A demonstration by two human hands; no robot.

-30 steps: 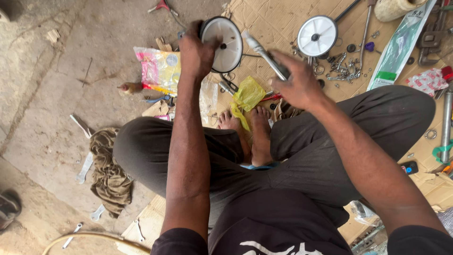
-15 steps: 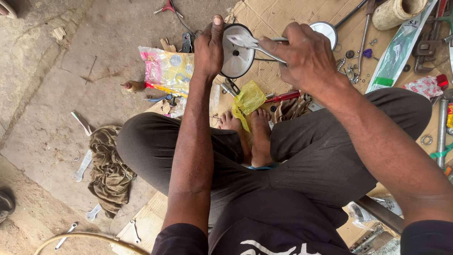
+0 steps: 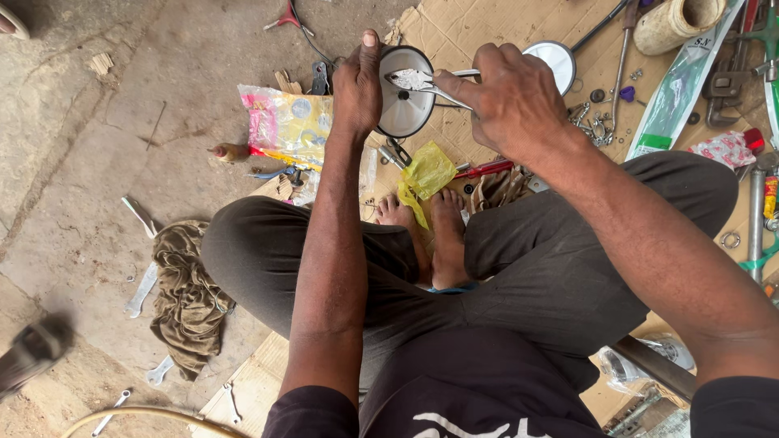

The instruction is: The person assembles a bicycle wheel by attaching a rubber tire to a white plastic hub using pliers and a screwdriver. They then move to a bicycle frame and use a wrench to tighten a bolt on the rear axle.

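- Over our crossed legs, we hold a round mirror up by its rim, our left hand wrapped around its left edge with the thumb pointing up.
- Our right hand is closed tight on the handles of a pair of pliers, whose tip lies against the mirror's upper back.
- We judge the work mid-way (the pliers are applied, nothing visibly off yet).
- A second mirror lies on the cardboard beyond, untouched, among loose nuts and rings.
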